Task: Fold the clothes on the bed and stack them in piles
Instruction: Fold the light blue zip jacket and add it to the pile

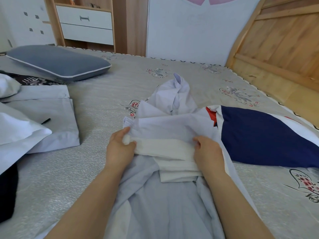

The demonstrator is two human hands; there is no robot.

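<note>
1. Across the middle of the bed (172, 69), as seen from the head view, a pale blue shirt (165, 125) is spread lengthwise, its collar turned away and its lower part running down between the forearms.
2. A white folded cloth (164, 149) is held over the shirt. It is pinched at its left end by the left hand (119, 149), thumb on top and fingers curled under; its right end is gripped by the right hand (207, 152), whose fingers are curled over the edge.
3. Just right of the shirt, touching it, a navy, white and red garment (259, 135) is left unfolded.
4. At the left, a folded pale blue shirt (51, 118) is laid flat, with white items (17, 128) beside it, which appear to be the piles so far. A grey pillow (58, 62) lies beyond.
5. The step in hand is judged to be a fold partway done. Next, the held cloth would need to be laid down squarely and smoothed before being carried to a pile.
</note>
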